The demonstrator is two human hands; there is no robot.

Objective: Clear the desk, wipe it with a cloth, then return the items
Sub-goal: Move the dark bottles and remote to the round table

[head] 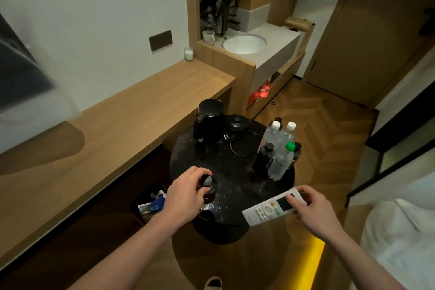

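My left hand (186, 192) is covering a small dark object (207, 180) too hidden to identify; a blurred shape (26, 70) is leaving the frame's left edge.

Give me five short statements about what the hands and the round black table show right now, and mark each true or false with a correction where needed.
1. The right hand holds a white remote control. True.
2. The left hand lies flat on the wooden desk. False: its grip is round a small dark bottle on the round black table.
3. A black kettle stands on the table's far side. True.
4. All the clear plastic bottles have white caps. False: the green-capped bottle is nearest; two white-capped bottles stand behind.
5. The desk holds the kettle and the bottles. False: they stand on the round table.
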